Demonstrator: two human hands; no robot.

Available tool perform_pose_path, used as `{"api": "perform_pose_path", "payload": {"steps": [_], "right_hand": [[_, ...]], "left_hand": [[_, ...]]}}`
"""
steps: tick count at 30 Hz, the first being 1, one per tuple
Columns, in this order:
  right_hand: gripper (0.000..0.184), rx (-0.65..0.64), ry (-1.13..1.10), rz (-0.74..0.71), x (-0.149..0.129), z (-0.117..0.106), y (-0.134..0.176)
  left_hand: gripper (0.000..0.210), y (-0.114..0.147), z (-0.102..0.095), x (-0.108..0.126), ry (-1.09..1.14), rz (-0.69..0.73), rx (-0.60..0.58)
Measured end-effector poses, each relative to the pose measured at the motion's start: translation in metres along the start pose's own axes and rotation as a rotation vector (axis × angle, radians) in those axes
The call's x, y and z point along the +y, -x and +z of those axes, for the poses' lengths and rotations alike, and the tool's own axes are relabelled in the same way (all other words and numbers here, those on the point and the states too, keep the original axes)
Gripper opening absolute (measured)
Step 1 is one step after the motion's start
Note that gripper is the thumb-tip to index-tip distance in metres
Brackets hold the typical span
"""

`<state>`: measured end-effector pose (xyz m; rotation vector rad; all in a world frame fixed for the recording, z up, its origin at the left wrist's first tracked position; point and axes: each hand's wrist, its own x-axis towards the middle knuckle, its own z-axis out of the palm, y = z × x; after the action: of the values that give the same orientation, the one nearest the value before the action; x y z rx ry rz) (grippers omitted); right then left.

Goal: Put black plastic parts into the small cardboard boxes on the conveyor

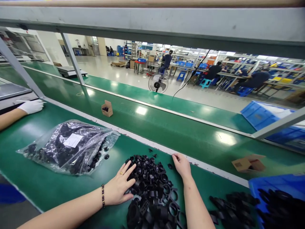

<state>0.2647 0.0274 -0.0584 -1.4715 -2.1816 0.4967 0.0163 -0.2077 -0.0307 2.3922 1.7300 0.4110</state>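
My left hand (120,184), with a ring and a beaded bracelet on that arm, has its fingers spread against the left side of a heap of small black plastic parts (152,181). Rings and cup shapes show among them. To the heap's right, by the pale strip along the table, my right hand (182,165) is closed with its fingers curled in. Whatever its fingertips pinch, if anything, is hidden. One loose black piece (170,166) lies just left of it. A clear plastic bag (76,146) of black parts, with a white label, rests left of my left hand.
Beyond the strip runs a green conveyor belt (152,122) carrying small open cardboard boxes (107,108). More black parts (233,210) and a blue bin (269,181) are at right. A co-worker's white-gloved hand (33,106) is at far left. A metal beam (152,22) crosses overhead.
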Motion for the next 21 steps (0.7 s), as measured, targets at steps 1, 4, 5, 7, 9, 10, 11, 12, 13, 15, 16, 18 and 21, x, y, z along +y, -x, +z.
{"api": "perform_pose_path", "payload": {"steps": [1, 4, 5, 7, 9, 10, 11, 12, 13, 15, 16, 18, 21], "right_hand": [[0.031, -0.002, 0.002, 0.003, 0.0, 0.0, 0.0], [0.03, -0.004, 0.003, 0.016, -0.001, -0.001, -0.001], [0.03, -0.004, 0.003, 0.017, -0.001, -0.001, -0.001], [0.03, -0.005, 0.002, 0.014, -0.001, -0.002, -0.001], [0.029, -0.003, -0.002, 0.012, -0.001, -0.002, 0.0], [0.029, 0.001, -0.004, 0.013, -0.001, -0.002, 0.0], [0.029, 0.006, -0.005, 0.015, -0.002, -0.002, 0.0], [0.029, 0.011, -0.005, 0.017, -0.002, -0.002, 0.001], [0.029, 0.018, -0.006, 0.016, -0.002, -0.002, 0.001], [0.028, 0.032, -0.008, 0.008, -0.003, -0.002, 0.002], [0.028, 0.039, -0.011, 0.002, -0.003, -0.003, 0.002], [0.028, 0.047, -0.017, -0.005, -0.003, -0.003, 0.003], [0.028, 0.045, -0.019, -0.004, -0.003, -0.004, 0.003]], "left_hand": [[0.03, -0.007, 0.0, -0.002, 0.018, 0.032, -0.006], [0.036, -0.022, -0.002, -0.003, 0.078, 0.132, -0.028], [0.038, -0.025, -0.003, -0.003, 0.101, 0.163, -0.041], [0.041, -0.029, -0.008, -0.004, 0.159, 0.207, -0.061], [0.038, -0.033, -0.014, -0.006, 0.23, 0.215, -0.055], [0.035, -0.036, -0.016, -0.008, 0.261, 0.202, -0.035], [0.034, -0.041, -0.017, -0.01, 0.283, 0.18, -0.009], [0.035, -0.046, -0.017, -0.012, 0.291, 0.153, 0.019], [0.04, -0.052, -0.016, -0.014, 0.287, 0.124, 0.039], [0.058, -0.067, -0.013, -0.015, 0.259, 0.094, 0.028], [0.066, -0.073, -0.01, -0.014, 0.246, 0.099, -0.002], [0.074, -0.083, -0.007, -0.007, 0.241, 0.139, -0.08], [0.077, -0.083, -0.008, 0.008, 0.27, 0.212, -0.16]]}}
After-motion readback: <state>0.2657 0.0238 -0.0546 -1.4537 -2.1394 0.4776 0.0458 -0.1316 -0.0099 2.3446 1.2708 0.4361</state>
